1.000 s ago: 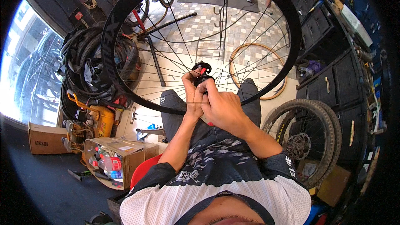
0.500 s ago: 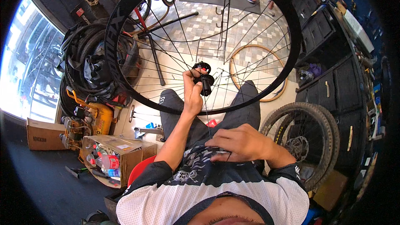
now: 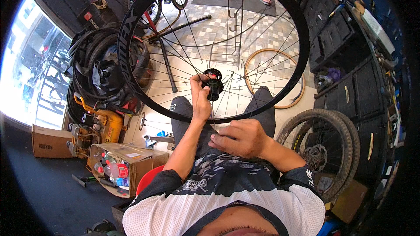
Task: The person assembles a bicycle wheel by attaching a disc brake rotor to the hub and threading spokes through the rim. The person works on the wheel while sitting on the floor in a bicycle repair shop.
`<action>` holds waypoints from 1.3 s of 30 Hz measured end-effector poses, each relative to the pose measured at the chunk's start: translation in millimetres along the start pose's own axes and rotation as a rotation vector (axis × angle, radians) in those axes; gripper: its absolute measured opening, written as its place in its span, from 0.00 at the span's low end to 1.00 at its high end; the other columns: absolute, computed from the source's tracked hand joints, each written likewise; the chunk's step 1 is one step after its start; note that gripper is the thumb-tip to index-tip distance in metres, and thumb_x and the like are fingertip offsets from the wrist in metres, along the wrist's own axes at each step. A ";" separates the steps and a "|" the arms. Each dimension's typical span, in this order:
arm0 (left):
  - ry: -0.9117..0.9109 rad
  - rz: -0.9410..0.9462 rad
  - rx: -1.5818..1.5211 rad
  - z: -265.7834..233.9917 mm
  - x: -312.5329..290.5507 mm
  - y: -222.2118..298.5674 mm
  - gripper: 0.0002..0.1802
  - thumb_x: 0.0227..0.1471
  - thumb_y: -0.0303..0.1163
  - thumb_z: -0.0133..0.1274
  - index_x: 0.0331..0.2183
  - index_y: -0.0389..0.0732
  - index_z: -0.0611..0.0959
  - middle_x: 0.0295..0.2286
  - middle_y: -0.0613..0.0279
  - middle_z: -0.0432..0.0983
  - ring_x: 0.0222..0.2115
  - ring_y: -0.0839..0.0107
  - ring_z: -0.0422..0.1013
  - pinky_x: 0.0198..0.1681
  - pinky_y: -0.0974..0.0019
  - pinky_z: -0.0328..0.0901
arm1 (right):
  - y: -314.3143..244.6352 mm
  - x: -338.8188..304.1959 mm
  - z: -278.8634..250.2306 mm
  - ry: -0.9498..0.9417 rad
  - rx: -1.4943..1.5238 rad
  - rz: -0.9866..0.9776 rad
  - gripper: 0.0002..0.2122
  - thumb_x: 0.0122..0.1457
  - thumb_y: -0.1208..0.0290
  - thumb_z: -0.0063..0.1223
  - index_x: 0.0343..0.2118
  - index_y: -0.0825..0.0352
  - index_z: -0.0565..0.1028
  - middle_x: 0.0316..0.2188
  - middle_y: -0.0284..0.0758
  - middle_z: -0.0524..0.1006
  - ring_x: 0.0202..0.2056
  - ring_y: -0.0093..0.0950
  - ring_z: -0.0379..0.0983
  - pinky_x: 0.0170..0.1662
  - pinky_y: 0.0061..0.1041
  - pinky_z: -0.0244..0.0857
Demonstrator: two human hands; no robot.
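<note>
A black bicycle wheel rim (image 3: 125, 48) stands tilted in front of me, its lower edge over my thighs. Thin dark spokes run between it and the black hub (image 3: 214, 91), and several hang loose around the middle. My left hand (image 3: 201, 100) is closed around the hub's left side, fingers at its flange. Just below the rim's bottom edge, my right hand (image 3: 240, 137) has its fingers pinched together on a thin spoke (image 3: 213, 116) that runs up toward the hub. The spoke's far end is hard to make out against the hub.
Left are a heap of black tires (image 3: 94, 61), a yellow compressor (image 3: 109, 124) and an open cardboard box (image 3: 144, 166) of bottles. Knobby-tired wheels (image 3: 350, 148) lean at right by black drawers (image 3: 356, 87). A tan-edged tire (image 3: 291, 102) lies on the floor; another person's foot (image 3: 265, 0) shows beyond.
My right hand has risen from near my shirt toward the rim's lower edge, the spoke moving up with it. My left hand stays on the hub.
</note>
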State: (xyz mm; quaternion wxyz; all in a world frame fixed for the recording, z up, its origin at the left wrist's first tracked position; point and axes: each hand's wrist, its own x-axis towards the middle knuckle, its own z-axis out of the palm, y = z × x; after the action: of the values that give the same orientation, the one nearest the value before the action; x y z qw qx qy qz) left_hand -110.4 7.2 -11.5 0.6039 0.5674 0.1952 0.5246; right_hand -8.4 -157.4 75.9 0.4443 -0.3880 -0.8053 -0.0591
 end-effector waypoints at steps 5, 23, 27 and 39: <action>-0.015 0.007 -0.045 4.0 -6.0 -4.0 0.22 0.49 0.24 0.38 0.48 0.34 0.62 0.46 0.49 0.69 0.45 0.65 0.67 0.54 0.62 0.66 | 31.2 4.5 21.9 0.056 -0.127 0.174 0.10 0.51 0.67 0.72 0.33 0.62 0.80 0.24 0.29 0.75 0.21 0.28 0.75 0.23 0.27 0.68; -0.080 0.052 -0.033 2.0 -13.5 5.4 0.19 0.47 0.23 0.37 0.44 0.36 0.62 0.45 0.48 0.66 0.44 0.66 0.64 0.55 0.61 0.63 | 162.0 61.5 41.5 -0.188 0.128 0.994 0.20 0.54 0.53 0.58 0.30 0.69 0.84 0.26 0.50 0.82 0.31 0.46 0.81 0.39 0.40 0.74; -0.070 0.025 -0.054 2.9 -15.7 7.3 0.19 0.47 0.23 0.37 0.44 0.35 0.63 0.44 0.48 0.67 0.44 0.66 0.63 0.56 0.61 0.61 | 172.2 74.5 48.2 -0.252 0.102 1.005 0.18 0.53 0.57 0.55 0.30 0.71 0.83 0.27 0.52 0.82 0.32 0.48 0.81 0.40 0.42 0.73; 0.021 -0.001 -0.103 2.4 -15.4 5.4 0.20 0.46 0.20 0.37 0.44 0.36 0.66 0.42 0.50 0.71 0.43 0.66 0.67 0.55 0.61 0.64 | 205.1 71.1 78.9 -0.223 0.082 1.067 0.21 0.57 0.57 0.50 0.32 0.76 0.82 0.32 0.59 0.80 0.38 0.54 0.80 0.47 0.46 0.72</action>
State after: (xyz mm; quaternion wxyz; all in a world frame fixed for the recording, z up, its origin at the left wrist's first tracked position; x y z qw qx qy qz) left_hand -116.4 -8.2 -11.6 0.6305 0.5301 0.1747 0.5394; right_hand 56.1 59.9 31.7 0.3393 -0.7290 -0.5405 0.2477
